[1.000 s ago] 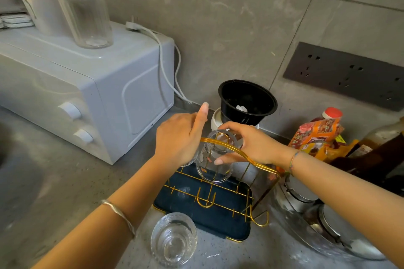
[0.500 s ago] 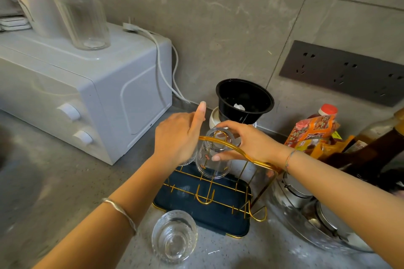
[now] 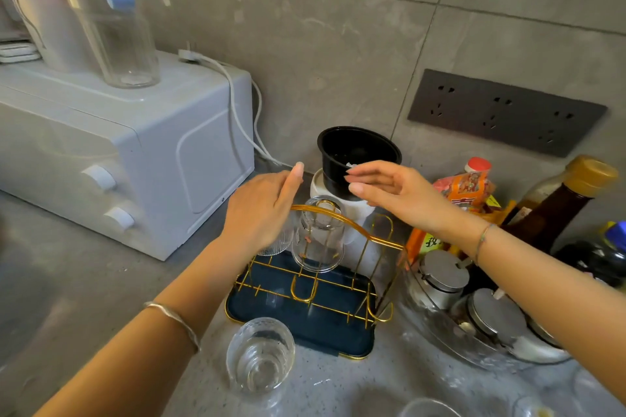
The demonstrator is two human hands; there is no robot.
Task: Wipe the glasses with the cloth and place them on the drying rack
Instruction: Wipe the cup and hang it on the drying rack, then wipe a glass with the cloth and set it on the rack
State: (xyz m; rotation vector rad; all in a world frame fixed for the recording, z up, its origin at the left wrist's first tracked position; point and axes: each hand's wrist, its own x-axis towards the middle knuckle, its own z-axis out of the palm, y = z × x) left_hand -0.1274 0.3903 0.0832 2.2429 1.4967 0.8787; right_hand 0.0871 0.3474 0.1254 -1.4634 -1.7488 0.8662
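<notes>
Glass (image 3: 318, 242) upturned on drying rack (image 3: 333, 330), right hand (image 3: 399, 196) fingers spread, empty, left hand (image 3: 261, 213) fingers over ribbed glass (image 3: 275, 245), grip unclear

place: home kitchen | evidence: white countertop oven (image 3: 135, 159), sauce bottle (image 3: 555, 213), drying rack (image 3: 338, 335), wall sockets (image 3: 504, 112)

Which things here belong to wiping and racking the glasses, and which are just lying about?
Job: drying rack; upturned glass on it; ribbed glass under the left hand; upright glass on the counter. No cloth in view.
Lying about: white oven; black bowl; socket strip; snack packet; sauce bottle; lidded jars.
</notes>
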